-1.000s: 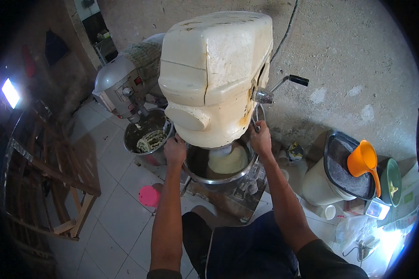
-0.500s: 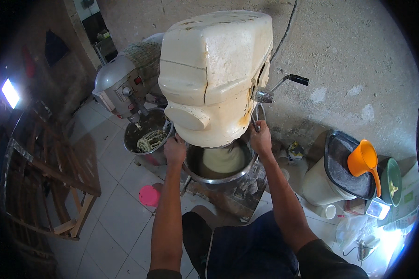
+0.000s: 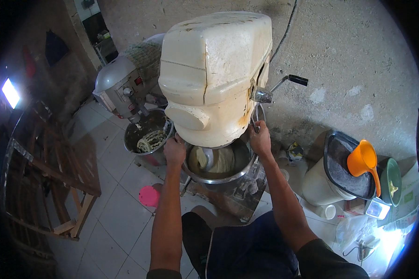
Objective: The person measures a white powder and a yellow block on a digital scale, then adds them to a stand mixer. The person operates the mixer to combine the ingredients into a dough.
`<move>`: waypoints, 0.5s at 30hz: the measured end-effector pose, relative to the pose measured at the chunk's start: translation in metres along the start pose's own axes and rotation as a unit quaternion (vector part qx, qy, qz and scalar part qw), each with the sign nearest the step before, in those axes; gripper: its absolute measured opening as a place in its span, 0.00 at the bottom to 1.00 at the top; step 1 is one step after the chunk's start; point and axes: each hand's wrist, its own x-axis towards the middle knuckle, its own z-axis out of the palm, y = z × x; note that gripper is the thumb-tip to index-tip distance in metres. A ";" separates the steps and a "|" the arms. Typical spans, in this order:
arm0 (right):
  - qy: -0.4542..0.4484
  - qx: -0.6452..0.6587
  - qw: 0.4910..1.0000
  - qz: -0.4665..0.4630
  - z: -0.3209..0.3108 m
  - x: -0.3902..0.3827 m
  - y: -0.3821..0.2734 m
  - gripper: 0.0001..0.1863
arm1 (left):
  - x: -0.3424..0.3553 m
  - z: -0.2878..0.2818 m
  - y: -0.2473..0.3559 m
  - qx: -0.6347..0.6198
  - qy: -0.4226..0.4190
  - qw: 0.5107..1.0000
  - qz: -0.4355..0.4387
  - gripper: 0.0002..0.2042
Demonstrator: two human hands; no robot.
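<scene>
In front of me stands a tall cream-coloured dough mixer (image 3: 214, 74) with a chipped, cracked housing. Beneath its head sits a steel mixing bowl (image 3: 219, 180), holding pale dough (image 3: 224, 161) around a metal mixing hook (image 3: 208, 158). At the bowl's left side, my left hand (image 3: 174, 150) is closed; what its fingers grip is hidden. My right hand (image 3: 260, 139) is closed at the right side, just under a metal wire loop (image 3: 262, 110) hanging by the housing. Its grip is partly hidden too. A crank lever (image 3: 288, 80) with a black handle juts out above it.
Back left, a smaller grey mixer (image 3: 118, 81) has its own bowl of dough (image 3: 151, 140). A pink container (image 3: 149, 196) is on the tiled floor, beside a wooden rack (image 3: 56, 174). At right stand a lidded bin (image 3: 319, 181), an orange dipper (image 3: 362, 158) and a green basin (image 3: 390, 181).
The dough, blurred by spinning before, now shows as a thick mass with the hook visible toward its left. My hands stay in the same places.
</scene>
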 end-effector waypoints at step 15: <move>0.003 0.002 1.000 -0.015 0.003 0.004 0.009 0.19 | 0.004 0.007 -0.006 -0.008 -0.003 1.000 -0.003 0.22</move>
